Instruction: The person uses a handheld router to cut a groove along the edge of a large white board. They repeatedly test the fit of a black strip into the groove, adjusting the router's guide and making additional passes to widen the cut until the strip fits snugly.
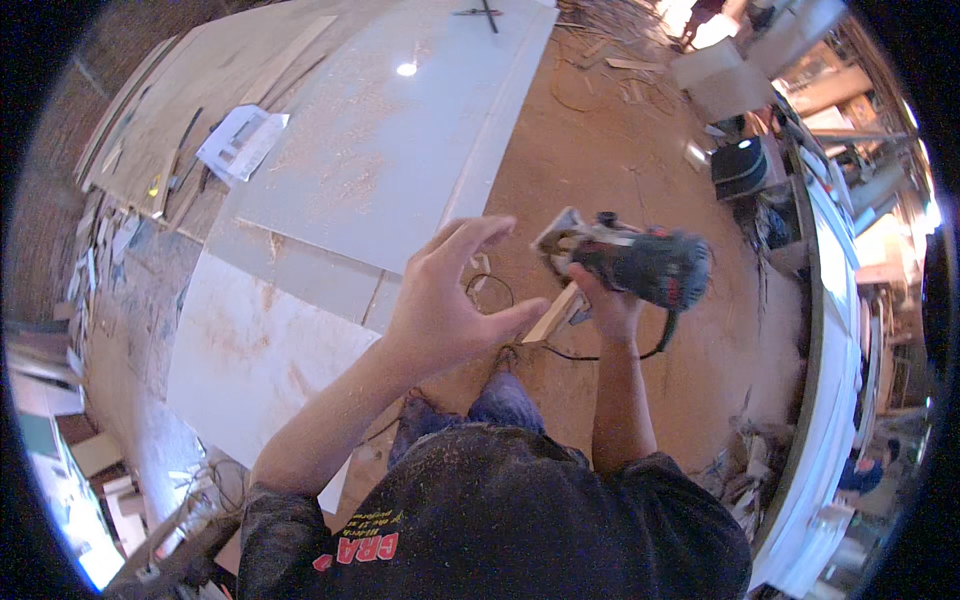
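Observation:
My right hand point(607, 300) is wrapped round a trim router point(645, 262) with a dark green body. It is held sideways, its metal base toward the left and its rounded end toward the right, slightly blurred. A black cord point(668, 332) hangs from the body and loops down past my wrist. My left hand point(450, 290) is raised in front of me, left of the router and apart from it. Its fingers are spread and curved, with nothing between them. A light wooden strip point(553, 315) shows below and between the hands.
A large pale panel point(385, 130) strewn with shavings lies ahead to the left, with a printed sheet point(243, 143) on it. A white board point(260, 330) sits nearer. Shelving and a long white bench edge point(835, 270) run along the right. Scraps litter the brown floor point(600, 150).

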A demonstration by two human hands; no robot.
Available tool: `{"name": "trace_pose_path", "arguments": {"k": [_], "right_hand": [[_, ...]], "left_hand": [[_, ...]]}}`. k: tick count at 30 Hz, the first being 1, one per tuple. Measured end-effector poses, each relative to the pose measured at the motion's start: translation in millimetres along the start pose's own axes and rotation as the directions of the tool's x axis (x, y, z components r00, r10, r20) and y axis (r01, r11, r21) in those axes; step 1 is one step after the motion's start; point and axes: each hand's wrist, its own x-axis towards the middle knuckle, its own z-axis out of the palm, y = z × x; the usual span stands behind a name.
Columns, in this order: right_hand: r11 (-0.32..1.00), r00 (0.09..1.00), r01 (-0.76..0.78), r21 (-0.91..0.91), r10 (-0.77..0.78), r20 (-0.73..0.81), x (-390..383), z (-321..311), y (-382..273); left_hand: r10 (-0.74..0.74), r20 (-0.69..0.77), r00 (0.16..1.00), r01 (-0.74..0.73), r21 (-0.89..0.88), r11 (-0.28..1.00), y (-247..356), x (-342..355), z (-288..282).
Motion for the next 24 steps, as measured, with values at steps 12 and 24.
{"name": "trace_pose_path", "arguments": {"k": [12,24], "right_hand": [[0.379,0.838,-0.505,0.775,0.43,0.336,-27.5,44.6,10.8],[0.825,0.923,-0.371,0.427,0.276,0.269,-5.7,62.4,21.7]], "left_hand": [[0.262,0.226,0.938,-0.248,-0.092,0.964,1.0,60.0,44.8],[0.239,-0.024,0.971,-0.24,-0.041,0.97,-15.6,78.8,67.8]]}}
